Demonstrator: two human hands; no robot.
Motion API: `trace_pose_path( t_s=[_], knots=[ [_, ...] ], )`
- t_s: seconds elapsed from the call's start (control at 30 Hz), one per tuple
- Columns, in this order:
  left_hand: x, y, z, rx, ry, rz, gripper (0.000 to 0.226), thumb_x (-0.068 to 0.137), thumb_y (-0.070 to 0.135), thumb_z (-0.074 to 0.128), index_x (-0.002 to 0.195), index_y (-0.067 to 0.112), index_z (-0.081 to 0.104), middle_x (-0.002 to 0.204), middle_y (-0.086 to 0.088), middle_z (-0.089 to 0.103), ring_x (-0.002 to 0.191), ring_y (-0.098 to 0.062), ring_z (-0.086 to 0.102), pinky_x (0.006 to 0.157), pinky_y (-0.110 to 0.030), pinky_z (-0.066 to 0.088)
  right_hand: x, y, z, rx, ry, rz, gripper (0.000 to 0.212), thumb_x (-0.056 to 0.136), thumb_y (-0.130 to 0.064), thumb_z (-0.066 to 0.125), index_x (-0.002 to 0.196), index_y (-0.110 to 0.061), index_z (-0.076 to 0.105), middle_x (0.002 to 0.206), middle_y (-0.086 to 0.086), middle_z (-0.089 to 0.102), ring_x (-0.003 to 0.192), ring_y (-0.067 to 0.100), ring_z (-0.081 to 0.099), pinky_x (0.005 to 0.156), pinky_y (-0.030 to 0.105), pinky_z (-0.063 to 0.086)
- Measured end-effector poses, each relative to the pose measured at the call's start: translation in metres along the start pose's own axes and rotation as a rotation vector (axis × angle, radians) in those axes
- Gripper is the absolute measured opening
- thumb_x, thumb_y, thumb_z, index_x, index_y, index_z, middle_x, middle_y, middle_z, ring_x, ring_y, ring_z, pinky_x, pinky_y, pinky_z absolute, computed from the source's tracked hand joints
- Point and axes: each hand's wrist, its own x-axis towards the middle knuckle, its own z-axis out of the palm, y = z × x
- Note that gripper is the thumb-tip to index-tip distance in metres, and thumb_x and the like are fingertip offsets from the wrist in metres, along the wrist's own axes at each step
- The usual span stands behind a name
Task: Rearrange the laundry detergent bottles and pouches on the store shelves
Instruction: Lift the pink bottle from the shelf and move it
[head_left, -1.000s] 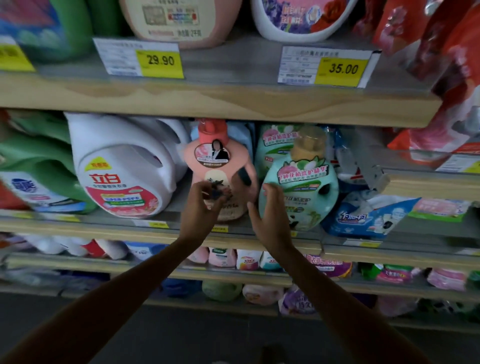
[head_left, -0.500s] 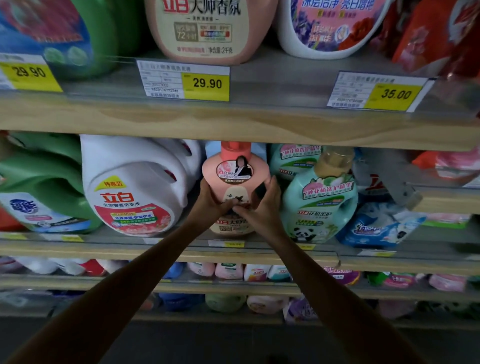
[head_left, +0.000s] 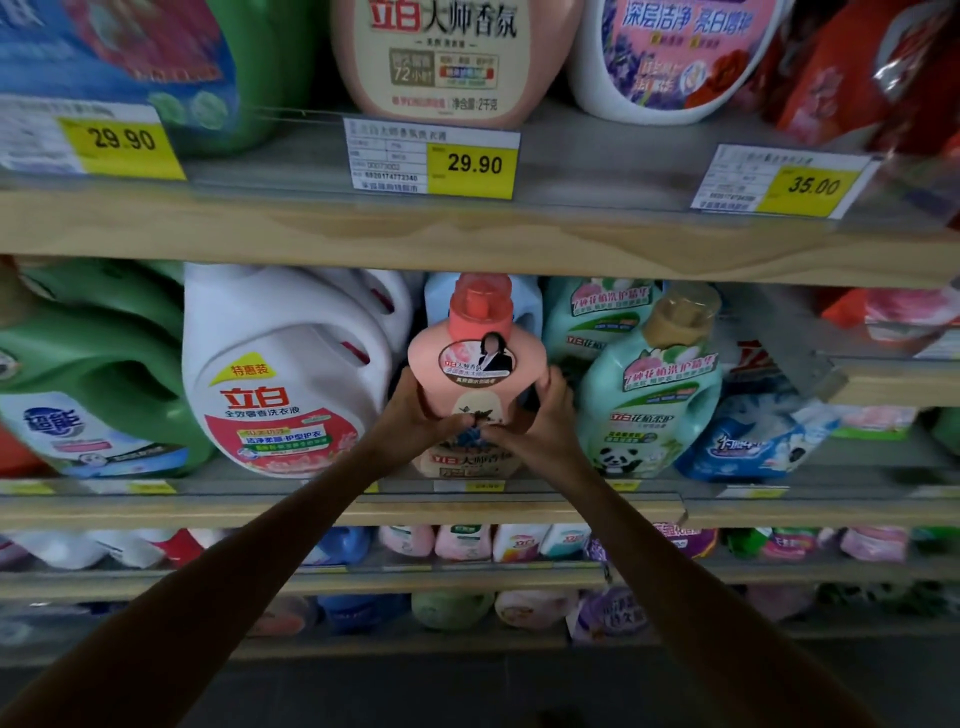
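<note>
A pink detergent bottle (head_left: 475, 364) with a red cap stands upright on the middle shelf (head_left: 519, 506). My left hand (head_left: 415, 418) grips its left side and my right hand (head_left: 540, 421) grips its right side, thumbs meeting across the front label. To its left stands a big white jug (head_left: 280, 374), to its right a mint green bottle (head_left: 654, 395) with a tan cap and a panda on the label. A blue and white pouch (head_left: 753, 441) lies further right.
A green jug (head_left: 88, 384) fills the shelf's left end. The upper shelf (head_left: 467, 234) carries large bottles, red pouches (head_left: 862, 67) and yellow price tags. Lower shelves hold rows of small bottles (head_left: 462, 543). A raised shelf section (head_left: 883, 379) sits at the right.
My right hand came off the mint bottle's side and closed on the pink bottle beside my left hand. The view tilted upward, bringing the upper shelf more into sight.
</note>
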Motion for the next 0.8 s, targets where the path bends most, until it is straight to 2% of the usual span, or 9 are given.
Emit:
trace_pose_path(
  t_s=[0.17,0.27,0.33,0.47,0.53,0.57,0.63,0.7,0.8],
  knots=[
    [0.014,0.005,-0.005,0.080,-0.094,-0.019,0.060,0.072,-0.010,0.073,0.126,-0.005,0.048,0.122,-0.023,0.061,0.111,-0.029,0.062,0.094,-0.045,0.052,0.018,-0.003,-0.005,0.047,-0.060,0.097,0.102,0.049,-0.035,0.091,0.129,-0.010,0.033,0.131,0.009,0.042,0.123,0.024,0.045,0.097,0.048,0.047],
    [0.009,0.005,-0.003,0.079,-0.102,-0.027,0.061,0.072,-0.013,0.071,0.126,0.001,0.046,0.114,-0.010,0.064,0.095,0.002,0.066,0.078,-0.015,0.054,0.016,-0.001,-0.006,0.106,-0.070,0.120,0.088,0.047,-0.028,0.092,0.114,-0.013,0.036,0.125,0.010,0.047,0.119,0.024,0.051,0.095,0.045,0.050],
    [0.003,0.006,-0.002,0.068,-0.119,-0.030,0.067,0.072,-0.013,0.071,0.130,0.000,0.040,0.110,0.000,0.061,0.090,0.013,0.063,0.074,-0.006,0.049,0.007,0.001,-0.006,0.157,-0.051,0.111,0.085,0.047,-0.025,0.091,0.111,-0.013,0.036,0.125,0.011,0.050,0.118,0.023,0.052,0.096,0.044,0.050],
    [-0.016,0.008,-0.003,0.100,-0.138,-0.034,0.064,0.073,-0.001,0.076,0.130,0.002,0.047,0.112,0.000,0.063,0.097,0.001,0.062,0.082,-0.010,0.051,-0.015,0.001,-0.005,0.178,0.006,0.048,0.088,0.043,-0.025,0.092,0.112,-0.015,0.037,0.122,0.013,0.055,0.113,0.021,0.057,0.091,0.034,0.052],
    [-0.027,0.008,-0.007,0.100,-0.120,-0.033,0.060,0.070,0.007,0.079,0.124,0.004,0.053,0.106,0.002,0.065,0.100,-0.013,0.063,0.083,-0.014,0.053,-0.024,-0.005,-0.004,0.139,0.020,0.003,0.086,0.040,-0.033,0.092,0.106,-0.021,0.037,0.117,0.012,0.057,0.109,0.021,0.059,0.086,0.034,0.053],
    [-0.032,0.009,-0.009,0.095,-0.119,-0.040,0.060,0.068,0.015,0.081,0.120,0.007,0.055,0.101,0.004,0.065,0.097,-0.014,0.064,0.080,-0.016,0.054,-0.028,-0.008,-0.003,0.109,0.021,-0.017,0.085,0.038,-0.040,0.090,0.103,-0.024,0.037,0.115,0.010,0.057,0.107,0.022,0.059,0.084,0.035,0.054],
    [-0.043,0.009,-0.012,0.108,-0.089,-0.054,0.050,0.066,0.018,0.082,0.109,0.022,0.056,0.093,0.016,0.065,0.087,-0.001,0.063,0.078,-0.020,0.056,-0.034,-0.015,-0.002,0.051,0.023,-0.048,0.084,0.035,-0.053,0.084,0.100,-0.029,0.036,0.112,0.004,0.053,0.105,0.020,0.056,0.080,0.034,0.052],
    [-0.051,0.009,-0.015,0.121,-0.024,-0.015,0.054,0.067,0.002,0.080,0.101,0.035,0.053,0.087,0.023,0.070,0.086,0.006,0.065,0.074,-0.013,0.054,-0.039,-0.021,-0.001,0.027,0.029,-0.076,0.086,0.032,-0.059,0.080,0.100,-0.032,0.034,0.110,-0.001,0.047,0.103,0.016,0.053,0.076,0.029,0.048],
    [-0.060,0.019,-0.016,0.119,0.026,0.000,0.050,0.066,-0.002,0.080,0.101,0.028,0.060,0.088,0.021,0.072,0.089,0.006,0.067,0.079,-0.016,0.056,-0.043,-0.030,-0.004,0.071,0.018,-0.092,0.088,0.033,-0.056,0.082,0.103,-0.033,0.034,0.117,0.004,0.049,0.107,0.019,0.056,0.082,0.033,0.053]
  ],
)
